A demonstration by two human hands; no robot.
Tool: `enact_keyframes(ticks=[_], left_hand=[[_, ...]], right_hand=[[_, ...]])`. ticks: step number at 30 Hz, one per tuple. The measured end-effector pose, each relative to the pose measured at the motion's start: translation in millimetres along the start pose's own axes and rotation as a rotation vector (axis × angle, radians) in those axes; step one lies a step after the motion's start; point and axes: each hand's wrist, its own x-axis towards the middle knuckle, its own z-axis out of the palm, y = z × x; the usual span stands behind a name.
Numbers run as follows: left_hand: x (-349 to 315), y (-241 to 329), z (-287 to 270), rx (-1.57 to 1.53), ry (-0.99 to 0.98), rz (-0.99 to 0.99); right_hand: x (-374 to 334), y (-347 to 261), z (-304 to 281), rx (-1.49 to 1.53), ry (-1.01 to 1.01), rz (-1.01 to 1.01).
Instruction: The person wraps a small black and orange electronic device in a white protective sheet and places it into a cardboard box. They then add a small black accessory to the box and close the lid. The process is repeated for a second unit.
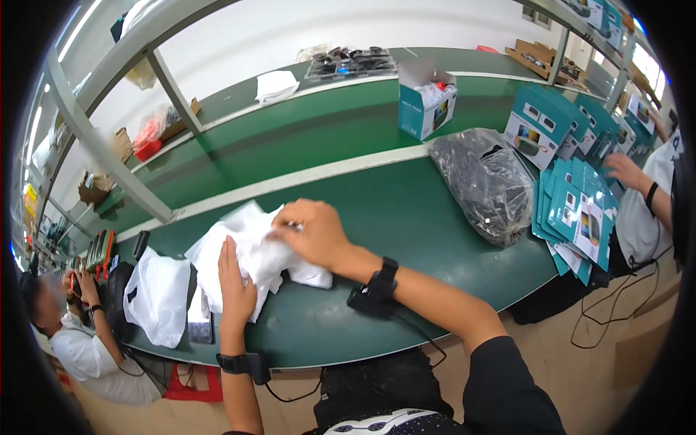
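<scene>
A crumpled heap of thin white plastic bags (254, 250) lies on the green worktable before me. My right hand (313, 233) is closed over the top of the heap, thumb and fingers pinching the white plastic. On the heap's near left side rests my left hand (236, 288), its fingers stretched out and flat against the plastic. Just left of that hand is a flat dark-and-silver item (200, 317), partly covered. Another white plastic bag (158, 301) is spread beside it.
A clear bag of dark items (487, 188) sits to the right, near stacked teal cartons (580, 217). An open teal box (428, 105) stands on the green belt (319, 130). Co-workers are at both sides; metal shelf posts (109, 159) rise at left.
</scene>
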Motion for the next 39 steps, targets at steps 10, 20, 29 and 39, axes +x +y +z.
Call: enact_keyframes(ticks=[10, 20, 29, 39], left_hand=[[20, 56, -21, -0.102, 0.136, 0.046], [18, 88, 17, -0.792, -0.005, -0.281], [29, 36, -65, -0.781, 0.703, -0.216], [-14, 10, -56, -0.109, 0.050, 0.075]], right_hand=[[-33, 37, -68, 0.610, -0.030, 0.521], [-62, 53, -81, 0.853, 0.067, 0.588], [-63, 83, -88, 0.834, 0.318, 0.672], [-65, 86, -76, 0.602, 0.135, 0.579]])
